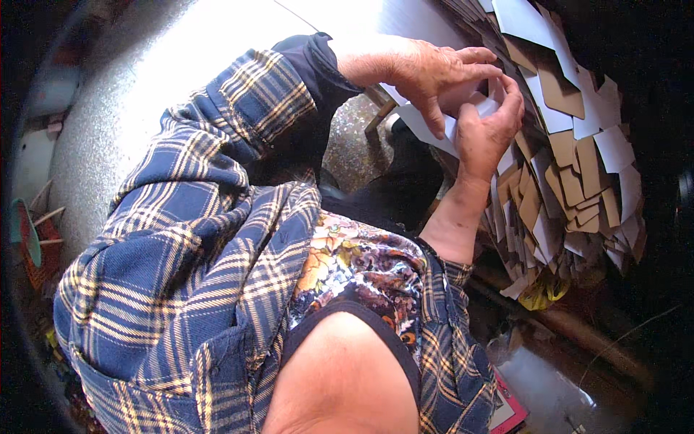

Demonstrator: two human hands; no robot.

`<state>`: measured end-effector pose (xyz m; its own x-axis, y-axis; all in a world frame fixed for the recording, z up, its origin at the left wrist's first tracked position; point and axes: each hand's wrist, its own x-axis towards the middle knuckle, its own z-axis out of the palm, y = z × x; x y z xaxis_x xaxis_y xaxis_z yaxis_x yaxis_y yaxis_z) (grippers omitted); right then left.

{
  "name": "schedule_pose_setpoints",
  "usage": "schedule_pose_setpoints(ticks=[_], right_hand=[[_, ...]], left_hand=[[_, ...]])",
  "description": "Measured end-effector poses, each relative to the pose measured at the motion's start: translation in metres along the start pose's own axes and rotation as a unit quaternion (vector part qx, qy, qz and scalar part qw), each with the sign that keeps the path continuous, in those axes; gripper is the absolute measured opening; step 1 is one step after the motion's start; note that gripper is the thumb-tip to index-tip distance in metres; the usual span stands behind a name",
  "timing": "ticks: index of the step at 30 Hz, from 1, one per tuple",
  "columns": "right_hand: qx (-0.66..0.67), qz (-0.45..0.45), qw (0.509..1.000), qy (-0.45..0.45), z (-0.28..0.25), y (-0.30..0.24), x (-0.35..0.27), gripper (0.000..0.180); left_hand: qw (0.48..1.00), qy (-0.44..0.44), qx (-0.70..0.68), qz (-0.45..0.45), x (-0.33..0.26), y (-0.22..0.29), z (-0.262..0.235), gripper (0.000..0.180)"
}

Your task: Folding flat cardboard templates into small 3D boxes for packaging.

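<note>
Both hands meet over a folded piece of white card (426, 130) near the top, right of the middle. My left hand (426, 76) reaches across from the left, its fingers long over the card's far side and its thumb pressed down on the near side. My right hand (488, 134) grips the card's right part, with curled fingers and the thumb bent inward. A flap of the card sticks out to the lower left below my left thumb. The hands hide much of the card's middle.
A large heap of white and brown card pieces (571, 155) rises close to my right hand. A yellow bag (543, 291) lies at its foot. Speckled floor (354, 141) shows beyond my lap, with a wooden leg (381, 116). A red basket (47, 249) stands far left.
</note>
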<state>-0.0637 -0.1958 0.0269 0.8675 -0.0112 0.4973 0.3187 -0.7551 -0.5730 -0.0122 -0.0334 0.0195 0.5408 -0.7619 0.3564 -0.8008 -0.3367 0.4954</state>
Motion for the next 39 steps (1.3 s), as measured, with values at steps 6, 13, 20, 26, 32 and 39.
schedule_pose_setpoints(ticks=[6,13,20,26,32,39], right_hand=[[-0.145,-0.062,0.987,0.001,0.007,-0.007,0.003,0.060],[-0.192,-0.028,0.980,-0.050,0.004,-0.004,0.001,0.058],[-0.203,-0.034,0.977,-0.054,-0.002,-0.001,0.001,0.058],[-0.164,-0.053,0.982,-0.077,-0.003,0.005,0.007,0.055],[-0.045,-0.088,0.990,-0.100,-0.018,0.018,0.004,0.059],[-0.164,-0.062,0.984,-0.029,0.001,0.006,0.001,0.054]], left_hand=[[1.000,0.013,0.013,0.000,0.004,0.001,0.003,0.120],[1.000,-0.014,0.003,-0.010,0.000,0.001,0.003,0.122],[1.000,-0.004,0.005,-0.010,0.002,0.007,0.006,0.117],[0.997,0.064,-0.023,0.029,-0.002,-0.006,0.008,0.094],[0.997,0.038,-0.021,-0.057,0.001,0.007,0.013,0.079],[0.994,0.105,-0.036,-0.009,0.000,-0.002,0.020,0.064]])
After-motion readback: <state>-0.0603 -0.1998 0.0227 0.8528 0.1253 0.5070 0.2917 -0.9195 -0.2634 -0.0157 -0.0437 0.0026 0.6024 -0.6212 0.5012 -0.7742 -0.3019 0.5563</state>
